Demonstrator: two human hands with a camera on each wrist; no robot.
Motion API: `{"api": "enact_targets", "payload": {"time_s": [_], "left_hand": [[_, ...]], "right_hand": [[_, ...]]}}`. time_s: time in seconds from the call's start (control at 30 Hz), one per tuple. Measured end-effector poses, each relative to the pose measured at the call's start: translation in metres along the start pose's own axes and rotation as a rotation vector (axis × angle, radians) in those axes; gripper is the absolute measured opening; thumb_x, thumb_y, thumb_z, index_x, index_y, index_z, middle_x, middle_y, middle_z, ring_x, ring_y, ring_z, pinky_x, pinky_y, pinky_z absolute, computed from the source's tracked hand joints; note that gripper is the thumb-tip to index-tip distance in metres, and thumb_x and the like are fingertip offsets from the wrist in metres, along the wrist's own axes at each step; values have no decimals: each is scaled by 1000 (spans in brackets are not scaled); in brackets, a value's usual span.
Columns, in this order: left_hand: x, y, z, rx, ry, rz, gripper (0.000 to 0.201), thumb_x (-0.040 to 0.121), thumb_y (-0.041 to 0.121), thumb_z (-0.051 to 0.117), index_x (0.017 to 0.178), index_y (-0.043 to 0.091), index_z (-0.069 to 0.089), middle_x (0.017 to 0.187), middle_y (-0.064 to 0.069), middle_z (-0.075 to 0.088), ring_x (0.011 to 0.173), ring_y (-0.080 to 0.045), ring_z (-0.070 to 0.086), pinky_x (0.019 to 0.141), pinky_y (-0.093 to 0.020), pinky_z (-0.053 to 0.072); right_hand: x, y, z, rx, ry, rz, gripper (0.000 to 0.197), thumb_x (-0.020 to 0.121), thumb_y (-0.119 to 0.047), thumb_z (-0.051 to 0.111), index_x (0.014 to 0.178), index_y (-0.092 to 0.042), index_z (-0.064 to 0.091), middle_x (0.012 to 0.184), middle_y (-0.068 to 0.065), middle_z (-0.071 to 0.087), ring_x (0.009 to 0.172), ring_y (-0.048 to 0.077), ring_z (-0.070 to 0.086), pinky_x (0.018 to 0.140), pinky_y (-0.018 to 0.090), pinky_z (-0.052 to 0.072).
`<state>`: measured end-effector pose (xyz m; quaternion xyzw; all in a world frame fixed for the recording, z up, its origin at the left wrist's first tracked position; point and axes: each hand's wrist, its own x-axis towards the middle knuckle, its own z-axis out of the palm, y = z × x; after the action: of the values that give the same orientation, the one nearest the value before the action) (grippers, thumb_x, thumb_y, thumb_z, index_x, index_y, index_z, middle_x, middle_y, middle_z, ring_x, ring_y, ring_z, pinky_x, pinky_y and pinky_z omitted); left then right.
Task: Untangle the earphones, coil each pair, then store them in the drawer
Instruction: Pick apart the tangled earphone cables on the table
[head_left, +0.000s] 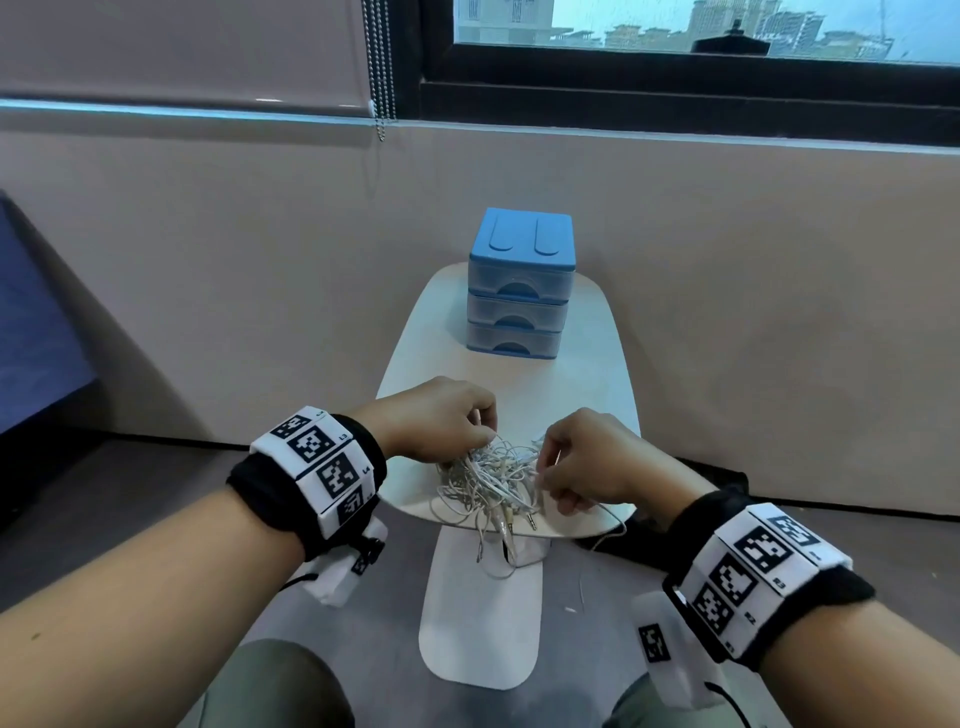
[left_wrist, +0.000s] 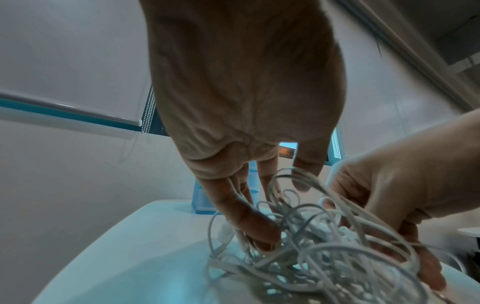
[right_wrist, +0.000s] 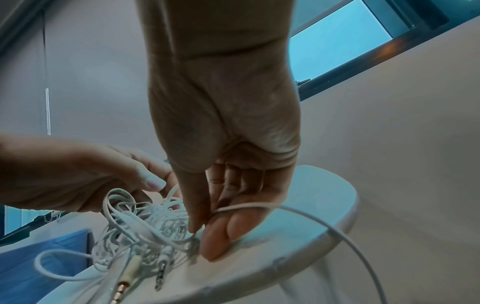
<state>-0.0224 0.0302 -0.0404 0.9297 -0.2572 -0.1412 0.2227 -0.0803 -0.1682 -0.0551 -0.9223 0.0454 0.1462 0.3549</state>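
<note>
A tangled heap of white earphones (head_left: 491, 480) lies at the near end of a small white table (head_left: 587, 374), with several jack plugs (right_wrist: 122, 286) and loose cable ends hanging over the front edge. My left hand (head_left: 441, 415) reaches into the heap's left side, thumb and fingers (left_wrist: 249, 218) dug in among the cables (left_wrist: 324, 242). My right hand (head_left: 576, 457) is on the heap's right side and pinches one cable (right_wrist: 239, 207) between thumb and fingers (right_wrist: 221, 232). A blue three-drawer box (head_left: 519, 286) stands at the table's far end, all drawers closed.
The table stands against a beige wall under a window (head_left: 701, 31). A bead blind cord (head_left: 379, 67) hangs at the upper left. A dark blue surface (head_left: 31, 332) sits at the far left. The table's white foot (head_left: 480, 618) lies on grey floor between my knees.
</note>
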Motion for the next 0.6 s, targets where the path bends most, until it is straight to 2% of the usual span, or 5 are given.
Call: {"api": "enact_targets", "payload": {"time_s": [0.13, 0.27, 0.37, 0.47, 0.6], "left_hand": [[4, 1, 2, 42, -18, 2, 19, 102, 26, 52, 108, 21, 70, 102, 5, 64, 83, -9, 59, 67, -23, 43], [10, 5, 3, 83, -67, -9, 29, 104, 23, 45, 116, 22, 72, 94, 8, 59, 84, -11, 57, 69, -24, 41], [12, 9, 1, 132, -101, -25, 33, 104, 23, 43, 118, 20, 73, 96, 4, 62, 92, -18, 59, 79, -27, 46], [16, 14, -3, 201, -101, -49, 32, 103, 29, 45, 113, 20, 74, 112, -3, 69, 102, -26, 63, 94, -38, 53], [22, 21, -6, 345, -81, -43, 21, 96, 21, 55, 99, 22, 76, 105, 0, 70, 90, -25, 66, 80, -36, 58]], "right_hand": [[-1, 2, -5, 45, 28, 3, 20, 82, 12, 57, 91, -4, 65, 85, 21, 72, 59, 23, 75, 58, 33, 61], [2, 1, 8, 103, 61, -11, 32, 69, 14, 73, 88, -9, 61, 87, 26, 71, 65, 39, 75, 61, 47, 64], [7, -1, 15, 164, 121, -19, 35, 66, 14, 76, 88, -7, 60, 82, 27, 72, 62, 43, 73, 59, 58, 62], [11, 2, 15, 239, 106, -7, 29, 74, 12, 77, 90, -3, 57, 77, 25, 69, 55, 38, 71, 48, 41, 59], [12, 10, 17, 399, 9, 16, 28, 86, 5, 73, 96, -6, 50, 70, 23, 66, 54, 32, 68, 46, 33, 51]]}}
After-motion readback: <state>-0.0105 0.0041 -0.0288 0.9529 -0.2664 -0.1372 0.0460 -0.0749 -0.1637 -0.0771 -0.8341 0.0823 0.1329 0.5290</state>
